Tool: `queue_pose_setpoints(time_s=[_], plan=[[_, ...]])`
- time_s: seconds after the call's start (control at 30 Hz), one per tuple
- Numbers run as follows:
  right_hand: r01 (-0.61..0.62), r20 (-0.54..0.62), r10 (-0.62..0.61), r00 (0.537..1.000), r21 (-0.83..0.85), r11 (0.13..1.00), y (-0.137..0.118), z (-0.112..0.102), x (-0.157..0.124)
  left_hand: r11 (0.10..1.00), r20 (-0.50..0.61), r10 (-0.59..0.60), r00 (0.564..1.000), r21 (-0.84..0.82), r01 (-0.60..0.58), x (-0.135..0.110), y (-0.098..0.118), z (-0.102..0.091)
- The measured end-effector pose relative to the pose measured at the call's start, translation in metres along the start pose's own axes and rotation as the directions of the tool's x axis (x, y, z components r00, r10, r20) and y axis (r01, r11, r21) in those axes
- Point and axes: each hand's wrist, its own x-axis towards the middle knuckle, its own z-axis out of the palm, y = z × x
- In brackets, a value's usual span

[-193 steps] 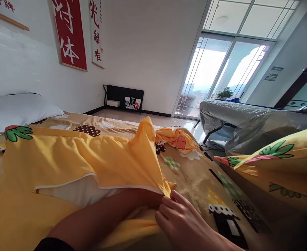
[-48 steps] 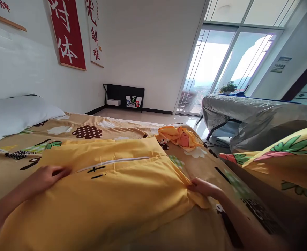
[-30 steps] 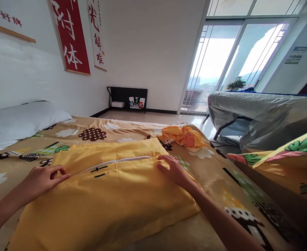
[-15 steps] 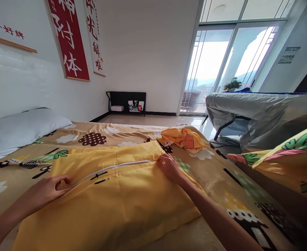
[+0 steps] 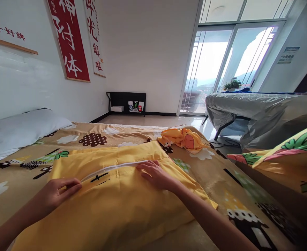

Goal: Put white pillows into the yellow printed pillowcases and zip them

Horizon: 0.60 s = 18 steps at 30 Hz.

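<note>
A yellow fabric cover (image 5: pixel 132 202) with a white zipper (image 5: pixel 127 164) lies spread on the bed in front of me. My left hand (image 5: pixel 64 190) is at the zipper's left part, thumb and fingertips pinched together on the cloth beside it. Farther right, my right hand (image 5: pixel 156 174) rests on the cover with its fingers stretched out along the zipper, hiding part of it. Black printed marks show on the cloth between my hands. At the cover's far left corner is a green leaf print.
A patterned blanket (image 5: pixel 206 174) covers the bed. Crumpled orange cloth (image 5: pixel 182 137) lies beyond my right hand. At left is a white pillow (image 5: pixel 30 125); at right, yellow printed fabric (image 5: pixel 294 153). A table under a grey plastic sheet (image 5: pixel 263 104) stands past the bed.
My right hand has slid left along the zipper from its right end, its fingers now flatter. My left hand has shifted slightly right. The cover's right corner has spread outward a little.
</note>
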Motion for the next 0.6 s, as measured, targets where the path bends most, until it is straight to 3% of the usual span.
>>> queue_pose_setpoints(time_s=[0.1, 0.2, 0.37, 0.43, 0.53, 0.6], plan=[[-0.022, -0.040, 0.022, 0.999, -0.006, 1.000, 0.001, 0.005, 0.007, 0.994, 0.067, 0.053, 0.996, -0.096, -0.046, -0.002, 0.004, 0.007], [-0.025, -0.045, 0.025, 0.999, -0.010, 1.000, -0.002, 0.008, 0.011, 0.987, 0.059, 0.115, 0.992, -0.119, -0.107, 0.000, 0.005, 0.017], [-0.034, -0.014, 0.033, 0.999, -0.086, 0.996, -0.005, 0.005, 0.014, 0.935, 0.159, 0.327, 0.931, -0.194, -0.296, 0.002, 0.016, 0.028], [-0.053, -0.060, 0.047, 0.997, -0.106, 0.993, -0.001, 0.003, 0.013, 0.944, 0.140, 0.285, 0.948, -0.215, -0.252, 0.001, 0.017, 0.027], [-0.060, -0.129, 0.047, 0.991, -0.105, 0.993, 0.007, -0.002, 0.009, 0.968, 0.069, 0.090, 0.994, -0.240, -0.071, 0.001, 0.008, 0.019], [-0.108, -0.154, 0.091, 0.984, -0.108, 0.988, 0.013, -0.007, 0.007, 0.973, -0.001, -0.047, 0.999, -0.227, 0.045, 0.003, -0.004, 0.011]])
